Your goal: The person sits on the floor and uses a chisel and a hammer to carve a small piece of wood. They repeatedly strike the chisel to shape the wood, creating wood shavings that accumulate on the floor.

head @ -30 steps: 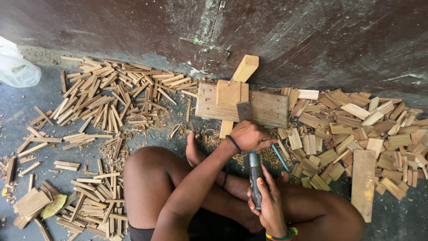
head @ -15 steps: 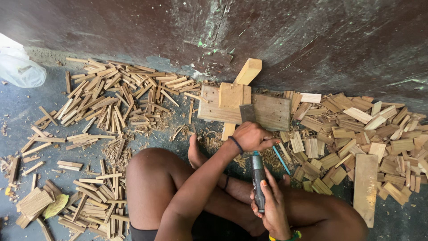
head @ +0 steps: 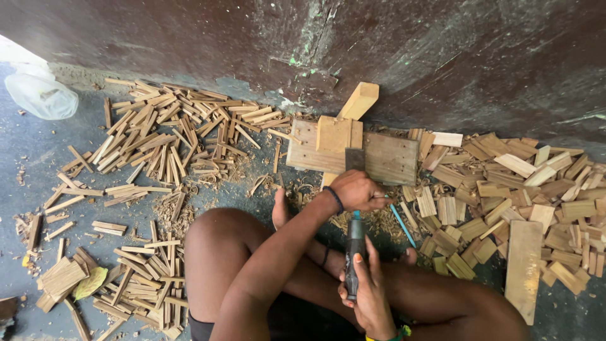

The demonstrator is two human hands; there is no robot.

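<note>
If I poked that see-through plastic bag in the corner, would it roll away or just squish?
The plastic bag would probably just squish: it looks thin, crumpled and slumped on the floor. It likely weighs little and would slide rather than roll. What is inside cannot be told.

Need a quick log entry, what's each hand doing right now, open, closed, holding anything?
Left hand: closed over the chisel near its blade, against the wooden board.
Right hand: closed around the chisel's dark handle.

wood block (head: 332, 134) on board (head: 391, 159), stick pile (head: 170, 136) left, offcuts (head: 505, 196) right
</note>
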